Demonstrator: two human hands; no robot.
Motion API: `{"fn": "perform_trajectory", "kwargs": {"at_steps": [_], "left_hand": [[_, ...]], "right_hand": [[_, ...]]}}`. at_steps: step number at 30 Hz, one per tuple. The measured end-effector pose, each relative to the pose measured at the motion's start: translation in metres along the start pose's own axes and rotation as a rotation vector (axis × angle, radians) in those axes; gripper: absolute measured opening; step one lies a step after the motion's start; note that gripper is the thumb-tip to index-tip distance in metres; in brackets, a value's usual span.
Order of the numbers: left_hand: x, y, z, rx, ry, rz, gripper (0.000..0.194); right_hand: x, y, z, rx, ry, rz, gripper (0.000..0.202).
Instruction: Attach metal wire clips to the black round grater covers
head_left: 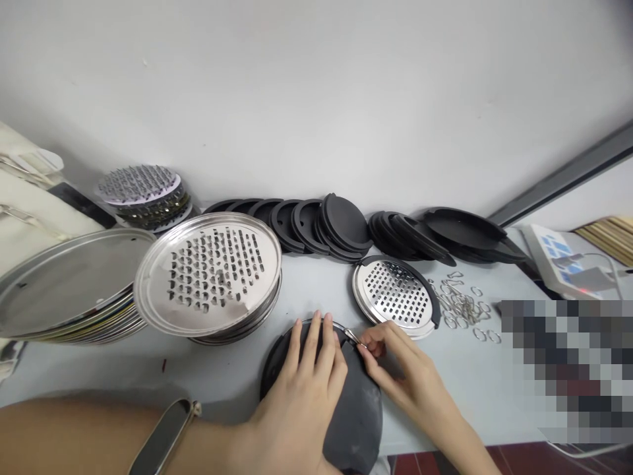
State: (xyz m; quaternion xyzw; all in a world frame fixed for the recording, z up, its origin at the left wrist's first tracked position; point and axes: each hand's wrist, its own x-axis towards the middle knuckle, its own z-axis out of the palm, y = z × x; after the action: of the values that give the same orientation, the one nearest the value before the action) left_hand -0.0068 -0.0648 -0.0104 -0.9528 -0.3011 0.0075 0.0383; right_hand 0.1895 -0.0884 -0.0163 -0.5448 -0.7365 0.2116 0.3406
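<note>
At the near edge, at seven o'clock from the work, a dark-faced wristband with a metallic edge [163,439] is worn on the left forearm. The left hand [309,389] is laid palm down, fingers extended and slightly spread, over a matte black round disc [359,409] on the pale grey table [222,382]; nothing is gripped by it, and the flat contact is presumably meant to steady the disc. By the right hand [400,369], curled nearly closed, a slim silver metal clip [352,336] is pinched between thumb and fingertips at the disc's one o'clock rim, a hold that seems suited to fine control. Whether the clip is joined to the rim cannot be told.

Beyond, at one o'clock, a silver perforated metal grater plate with a black crescent edge [395,297] is laid down. At two o'clock, small silver metal rings and clips [465,307] are heaped loosely, probably to be within easy reach of the right hand. Towards eleven, a round silver grater plate [208,277] is stacked on others; at ten, large plain silver round plates [74,284] are piled, apparently to save space.

Farthest, at twelve, black crescent-edged discs [346,221] are ranged along the white wall [316,92], which perhaps props them.
</note>
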Motion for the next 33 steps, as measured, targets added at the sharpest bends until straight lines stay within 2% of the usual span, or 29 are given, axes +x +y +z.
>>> {"fn": "perform_trajectory", "kwargs": {"at_steps": [1, 3, 7, 10, 14, 19, 22, 29, 33], "left_hand": [[0.000, 0.000, -0.002, 0.000, -0.003, -0.006, 0.063], [0.001, -0.002, -0.006, -0.033, -0.040, 0.009, 0.064], [0.003, -0.007, -0.016, -0.132, -0.146, 0.042, 0.092], [0.004, -0.008, -0.020, -0.171, -0.173, 0.050, 0.107], [0.005, -0.008, -0.021, -0.158, -0.201, 0.029, 0.099], [0.004, -0.007, -0.019, -0.169, -0.196, 0.053, 0.114], [0.002, -0.007, -0.017, -0.184, -0.193, 0.050, 0.116], [-0.002, -0.007, -0.011, -0.234, -0.107, 0.051, 0.122], [-0.001, -0.007, -0.013, -0.237, -0.135, 0.042, 0.110]], "right_hand": [[0.000, 0.000, 0.001, -0.006, -0.013, 0.006, 0.008], [-0.001, 0.000, 0.002, -0.019, -0.044, 0.021, 0.006], [-0.002, 0.000, 0.002, -0.054, -0.134, 0.073, 0.012], [-0.003, 0.001, 0.002, -0.067, -0.148, 0.065, 0.012], [-0.005, 0.004, 0.003, -0.058, -0.102, 0.032, 0.009], [-0.007, 0.006, 0.006, -0.020, -0.033, 0.016, 0.007], [-0.008, 0.006, 0.005, -0.015, -0.004, 0.029, 0.005], [-0.008, 0.006, 0.005, -0.008, 0.000, 0.028, 0.005], [-0.009, 0.007, 0.007, -0.021, -0.027, 0.014, 0.007]]}}
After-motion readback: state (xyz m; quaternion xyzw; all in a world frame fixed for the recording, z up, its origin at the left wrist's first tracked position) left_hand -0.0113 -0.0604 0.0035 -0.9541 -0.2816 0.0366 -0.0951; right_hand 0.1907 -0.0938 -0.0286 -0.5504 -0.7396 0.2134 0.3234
